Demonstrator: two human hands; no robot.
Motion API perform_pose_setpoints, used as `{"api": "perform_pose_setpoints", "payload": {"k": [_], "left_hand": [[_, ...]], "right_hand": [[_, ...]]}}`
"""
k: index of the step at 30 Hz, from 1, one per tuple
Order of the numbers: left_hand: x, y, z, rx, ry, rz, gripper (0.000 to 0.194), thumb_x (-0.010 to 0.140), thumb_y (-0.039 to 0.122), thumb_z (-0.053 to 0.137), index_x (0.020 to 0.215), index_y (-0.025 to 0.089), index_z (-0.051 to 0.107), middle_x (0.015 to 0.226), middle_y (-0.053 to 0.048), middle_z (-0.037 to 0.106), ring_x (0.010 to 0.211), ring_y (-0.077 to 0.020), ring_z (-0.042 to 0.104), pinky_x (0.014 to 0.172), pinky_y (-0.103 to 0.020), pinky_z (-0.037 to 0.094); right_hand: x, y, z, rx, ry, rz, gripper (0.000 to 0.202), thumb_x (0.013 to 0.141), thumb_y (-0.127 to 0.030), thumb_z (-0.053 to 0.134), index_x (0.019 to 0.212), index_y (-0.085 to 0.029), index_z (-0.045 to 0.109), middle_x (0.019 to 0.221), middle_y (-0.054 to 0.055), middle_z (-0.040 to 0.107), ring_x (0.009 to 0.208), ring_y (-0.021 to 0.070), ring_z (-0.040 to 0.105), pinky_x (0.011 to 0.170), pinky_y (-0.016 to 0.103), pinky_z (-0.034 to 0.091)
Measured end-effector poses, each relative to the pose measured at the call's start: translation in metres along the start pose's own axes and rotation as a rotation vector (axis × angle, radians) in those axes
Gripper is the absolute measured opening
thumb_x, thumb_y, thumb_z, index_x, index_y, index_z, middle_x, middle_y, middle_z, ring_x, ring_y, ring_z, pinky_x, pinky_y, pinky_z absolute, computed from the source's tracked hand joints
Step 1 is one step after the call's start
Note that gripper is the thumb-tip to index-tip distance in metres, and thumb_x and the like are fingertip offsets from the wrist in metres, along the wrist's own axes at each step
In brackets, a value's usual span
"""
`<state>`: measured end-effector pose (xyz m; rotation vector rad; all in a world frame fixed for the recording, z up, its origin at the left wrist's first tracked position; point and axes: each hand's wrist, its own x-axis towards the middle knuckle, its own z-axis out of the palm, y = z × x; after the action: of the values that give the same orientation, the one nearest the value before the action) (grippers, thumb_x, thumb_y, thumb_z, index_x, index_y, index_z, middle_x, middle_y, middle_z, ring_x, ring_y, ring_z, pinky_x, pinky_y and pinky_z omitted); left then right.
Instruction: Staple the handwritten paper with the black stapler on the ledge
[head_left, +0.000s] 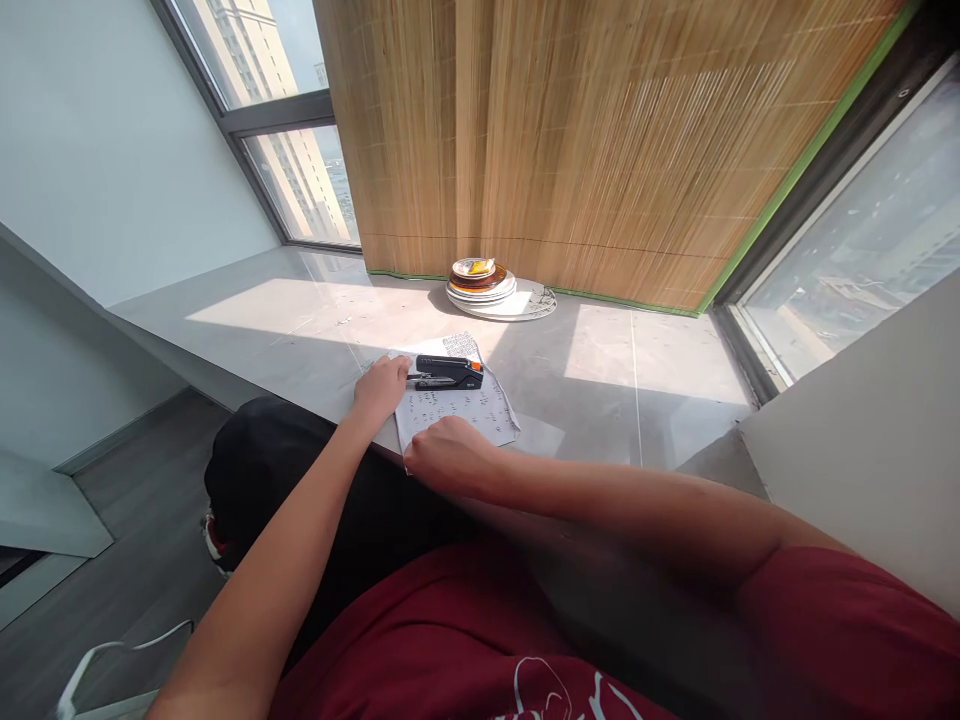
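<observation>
A black stapler [448,372] with an orange part at its right end lies on sheets of paper [472,408] covered with handwriting. My left hand [381,388] is closed at the stapler's left end, beside the left edge of the paper. Its fingertips are partly hidden, so whether it grips the stapler or the paper I cannot tell. Curled into a fist, my right hand [450,455] is at the near left corner of the paper, with the paper's edge showing by its fingers. Both hands are over the ledge's front edge.
A stack of plates [480,293] with a small yellow item [481,267] on top stands at the back, beside a flat round white piece [536,302]. The tiled ledge [600,400] runs below a bamboo blind [540,150]. A white wall [862,430] bounds the right side.
</observation>
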<state>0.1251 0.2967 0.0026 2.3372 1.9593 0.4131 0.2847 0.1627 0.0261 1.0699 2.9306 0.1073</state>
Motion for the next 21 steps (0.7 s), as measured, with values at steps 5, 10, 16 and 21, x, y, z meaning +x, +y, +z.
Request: {"api": "perform_pose_setpoints", "payload": {"k": [5, 10, 16, 21], "left_hand": [[0.021, -0.012, -0.004, -0.116, -0.087, 0.201, 0.044, 0.113, 0.042, 0.03, 0.123, 0.026, 0.07, 0.12, -0.011, 0.07, 0.114, -0.0294, 0.064, 0.088, -0.034, 0.05], [0.023, -0.014, -0.008, -0.349, 0.044, 0.044, 0.038, 0.108, 0.031, 0.031, 0.127, 0.022, 0.063, 0.087, -0.006, 0.064, 0.087, -0.0265, 0.062, 0.076, -0.035, 0.049], [-0.013, 0.007, -0.042, -0.651, 0.033, 0.065, 0.029, 0.103, 0.025, 0.034, 0.112, 0.02, 0.062, 0.094, -0.004, 0.061, 0.067, -0.0164, 0.051, 0.064, -0.031, 0.046], [-0.073, 0.063, -0.083, -0.483, -0.145, 0.531, 0.026, 0.104, 0.029, 0.043, 0.097, 0.026, 0.068, 0.094, -0.004, 0.072, 0.086, -0.0237, 0.064, 0.079, -0.036, 0.048]], "right_hand": [[0.0, -0.001, 0.002, -0.079, -0.028, -0.372, 0.023, 0.097, -0.007, 0.057, 0.094, -0.017, 0.077, 0.086, 0.01, 0.08, 0.082, 0.0251, 0.076, 0.065, 0.032, 0.046], [0.004, 0.002, 0.007, -0.067, -0.032, -0.38, 0.019, 0.098, -0.013, 0.059, 0.098, -0.018, 0.077, 0.087, 0.008, 0.079, 0.081, 0.0246, 0.075, 0.067, 0.033, 0.046], [0.002, 0.003, 0.007, -0.049, -0.052, -0.361, 0.02, 0.101, -0.018, 0.056, 0.1, -0.018, 0.076, 0.092, 0.008, 0.08, 0.081, 0.0227, 0.074, 0.068, 0.032, 0.045], [0.007, 0.002, 0.021, 0.027, 0.003, -0.389, 0.016, 0.097, -0.014, 0.059, 0.088, -0.017, 0.073, 0.083, 0.004, 0.076, 0.073, 0.0184, 0.065, 0.066, 0.03, 0.042]]}}
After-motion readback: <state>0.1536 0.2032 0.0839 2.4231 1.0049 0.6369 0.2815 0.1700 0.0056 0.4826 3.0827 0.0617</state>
